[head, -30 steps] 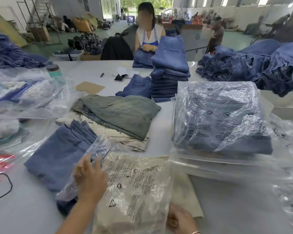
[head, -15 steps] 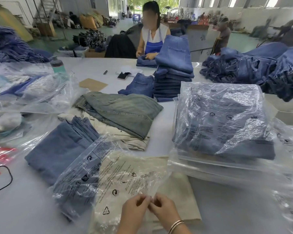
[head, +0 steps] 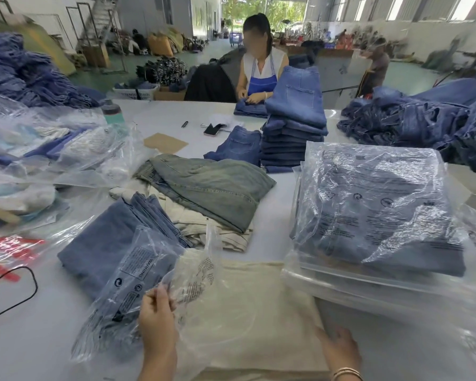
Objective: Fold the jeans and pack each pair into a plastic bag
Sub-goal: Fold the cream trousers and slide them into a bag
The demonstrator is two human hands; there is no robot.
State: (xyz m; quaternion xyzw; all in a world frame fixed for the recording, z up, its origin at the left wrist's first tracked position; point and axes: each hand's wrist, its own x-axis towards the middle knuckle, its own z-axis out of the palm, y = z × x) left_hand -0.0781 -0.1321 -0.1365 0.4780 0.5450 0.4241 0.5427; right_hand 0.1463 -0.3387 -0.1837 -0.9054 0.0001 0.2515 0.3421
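A folded cream pair of jeans (head: 259, 303) lies at the table's near edge. My left hand (head: 155, 314) pinches the edge of a clear printed plastic bag (head: 138, 273) and holds it up over the cream jeans' left side. Fingers of my right hand (head: 338, 345) rest flat on the cream jeans' right edge. A folded light-blue pair (head: 105, 240) lies to the left, partly under the bag. Behind them a grey-green pair (head: 215, 185) lies on another cream pair (head: 204, 226).
A stack of bagged jeans (head: 374, 210) stands at the right. Folded dark-blue jeans (head: 294, 127) are stacked mid-table, with a loose denim heap (head: 423, 125) at far right. More bagged goods (head: 39, 149) lie at left. A person sits across the table (head: 39, 312).
My hands, together at the bag's near edge half a second ago, have parted: the left now lifts the bag's edge, the right has moved to the cream jeans' right side.
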